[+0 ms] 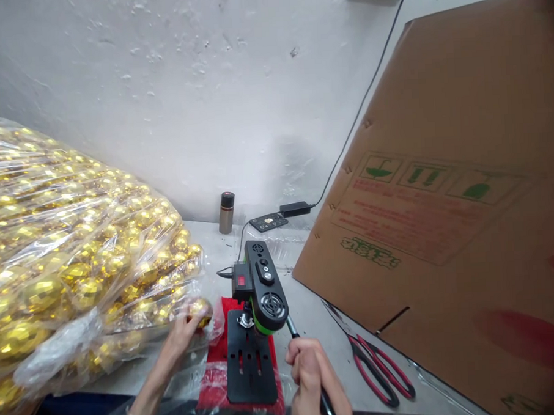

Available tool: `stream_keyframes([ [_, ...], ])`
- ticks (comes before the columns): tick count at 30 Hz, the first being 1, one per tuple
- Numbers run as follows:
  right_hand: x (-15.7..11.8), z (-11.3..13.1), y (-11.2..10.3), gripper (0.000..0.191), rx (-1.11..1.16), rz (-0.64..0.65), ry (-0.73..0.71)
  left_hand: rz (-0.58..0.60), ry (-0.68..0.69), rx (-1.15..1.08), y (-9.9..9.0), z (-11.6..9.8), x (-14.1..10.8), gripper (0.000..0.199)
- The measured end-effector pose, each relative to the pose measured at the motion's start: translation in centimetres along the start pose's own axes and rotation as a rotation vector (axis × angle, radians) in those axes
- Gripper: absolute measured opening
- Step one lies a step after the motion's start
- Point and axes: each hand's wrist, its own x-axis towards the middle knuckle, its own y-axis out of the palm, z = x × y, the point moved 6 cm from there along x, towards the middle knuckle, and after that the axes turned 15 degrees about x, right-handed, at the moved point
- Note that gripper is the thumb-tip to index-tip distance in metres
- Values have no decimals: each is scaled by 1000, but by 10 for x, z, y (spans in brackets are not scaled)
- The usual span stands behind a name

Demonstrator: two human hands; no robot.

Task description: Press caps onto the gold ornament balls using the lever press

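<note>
My left hand reaches to the edge of a clear plastic bag, its fingers closed on a shiny gold ball. The bag is full of faceted gold balls and bulges across the left side. My right hand is wrapped around the black grip of a metal lever that runs up to a small black machine. The machine has round vents, buttons and a green band, and it stands over a slotted black base plate. A red cloth lies under the plate.
Red-handled scissors lie right of my right hand, beside a large cardboard box. Behind the machine stand a black-capped bottle, a dark flat panel and a power adapter with a cable up the wall.
</note>
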Motion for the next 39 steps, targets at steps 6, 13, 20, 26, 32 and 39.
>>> stream_keyframes([
  [6, 23, 8, 9, 42, -9, 102, -96, 236, -370, -383, 35, 29, -68, 69],
  [13, 23, 7, 9, 37, -7, 168, -126, 121, -53, 56, 68, 20, -67, 69],
  [20, 16, 6, 6, 34, 2, 188, -158, 215, 178, 326, 87, 1, -73, 56],
  [26, 15, 6, 6, 34, -11, 206, -159, 124, 273, 312, 89, 11, -73, 56],
  [32, 14, 7, 5, 33, -22, 215, -147, 131, 272, 322, 88, 14, -77, 54],
  [39, 14, 8, 5, 34, -30, 212, -138, 98, 274, 343, 88, 17, -71, 58],
])
